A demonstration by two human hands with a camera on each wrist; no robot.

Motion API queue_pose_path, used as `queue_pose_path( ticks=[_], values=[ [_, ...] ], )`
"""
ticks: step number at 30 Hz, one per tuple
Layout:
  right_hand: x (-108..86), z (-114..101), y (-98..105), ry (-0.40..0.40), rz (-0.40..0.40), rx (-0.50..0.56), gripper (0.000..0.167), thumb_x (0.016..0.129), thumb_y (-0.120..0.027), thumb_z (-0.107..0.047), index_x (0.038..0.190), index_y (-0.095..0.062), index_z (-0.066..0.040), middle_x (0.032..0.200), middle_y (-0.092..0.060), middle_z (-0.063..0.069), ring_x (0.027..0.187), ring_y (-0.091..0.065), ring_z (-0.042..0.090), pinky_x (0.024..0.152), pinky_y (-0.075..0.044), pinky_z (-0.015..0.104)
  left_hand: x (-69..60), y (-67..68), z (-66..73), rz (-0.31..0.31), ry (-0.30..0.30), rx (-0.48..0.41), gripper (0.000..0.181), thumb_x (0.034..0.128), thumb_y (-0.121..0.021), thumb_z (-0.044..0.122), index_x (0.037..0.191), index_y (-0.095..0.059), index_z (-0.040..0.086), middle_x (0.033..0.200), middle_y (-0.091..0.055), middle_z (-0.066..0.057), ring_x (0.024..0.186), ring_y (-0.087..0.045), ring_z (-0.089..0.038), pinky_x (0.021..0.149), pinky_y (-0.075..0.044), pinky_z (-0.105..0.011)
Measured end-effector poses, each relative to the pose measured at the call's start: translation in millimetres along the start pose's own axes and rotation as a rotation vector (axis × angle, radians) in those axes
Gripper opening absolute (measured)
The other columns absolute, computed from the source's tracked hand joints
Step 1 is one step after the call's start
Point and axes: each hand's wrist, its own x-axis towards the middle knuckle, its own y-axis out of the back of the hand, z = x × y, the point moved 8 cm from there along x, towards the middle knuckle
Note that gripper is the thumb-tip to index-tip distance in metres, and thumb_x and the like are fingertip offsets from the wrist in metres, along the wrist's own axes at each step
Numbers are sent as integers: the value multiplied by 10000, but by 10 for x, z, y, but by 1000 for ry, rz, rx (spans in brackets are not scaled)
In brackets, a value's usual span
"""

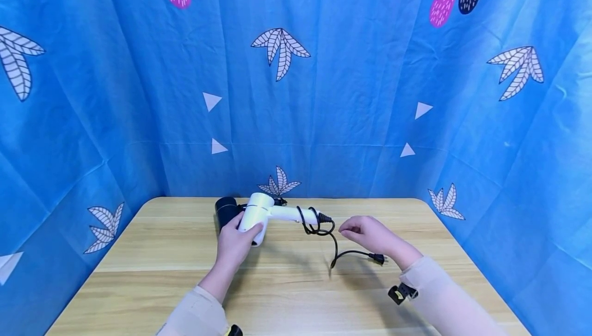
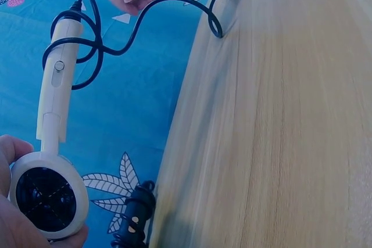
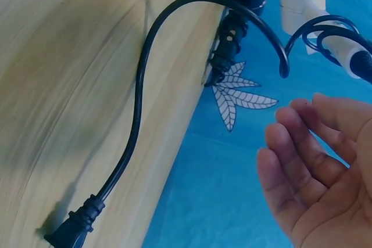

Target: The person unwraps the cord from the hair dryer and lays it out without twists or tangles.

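Note:
My left hand [image 1: 233, 243] grips a white hair dryer [image 1: 257, 211] by its barrel, raised over the table with the handle pointing right. In the left wrist view, its round black end [image 2: 45, 200] shows between my fingers. A black cord [image 2: 136, 24] loops loosely around the handle's end and trails toward the right, ending in a plug [image 1: 377, 259] low over the tabletop. Just right of the looped cord is my right hand [image 1: 370, 234], its fingers loosely bent and nothing held. The right wrist view shows a gap between those fingers [image 3: 302, 161] and the cord.
Behind my left hand, a black hair dryer [image 1: 226, 210] lies near the back of the wooden table [image 1: 287, 300], its cord wrapped around its handle [image 3: 229, 42]. Blue patterned curtains [image 1: 314, 110] stand at the back and both sides.

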Motion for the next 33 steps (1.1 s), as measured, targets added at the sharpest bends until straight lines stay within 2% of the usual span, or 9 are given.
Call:
queue_pose_path(
  ticks=[6, 14, 23, 33],
  values=[
    [16, -51, 1, 17, 27, 27, 161, 981, -635, -158, 1056, -748, -71, 971, -731, -6, 828, -643, 68, 758, -546, 293, -1, -1, 0, 7, 3, 1, 800, 871, -757, 390, 1506, -428, 34, 1513, -440, -207, 1330, -449, -423, 1045, -410, -598],
    [53, -79, -35, -28, 63, 63, 131, 977, -643, -168, 1023, -746, -101, 941, -696, -46, 834, -628, 72, 763, -541, 295, -18, -11, 13, 6, 6, 4, 784, 872, -759, 380, 1501, -439, 39, 1507, -448, -207, 1328, -451, -424, 1044, -410, -600],
    [99, -111, -72, -26, 95, 101, 103, 954, -658, -95, 1000, -750, -103, 922, -674, -46, 833, -626, 78, 765, -547, 284, -38, -5, 38, 0, 5, 0, 788, 872, -760, 381, 1503, -436, 35, 1510, -445, -207, 1325, -455, -425, 1042, -415, -594],
    [167, -132, -167, -9, 147, 158, 116, 946, -649, -44, 1005, -739, -3, 982, -701, 123, 858, -681, 172, 770, -556, 293, -26, -28, 43, 3, -26, -10, 756, 868, -768, 344, 1482, -464, 25, 1476, -484, -216, 1303, -485, -413, 1030, -437, -575]
  ],
)
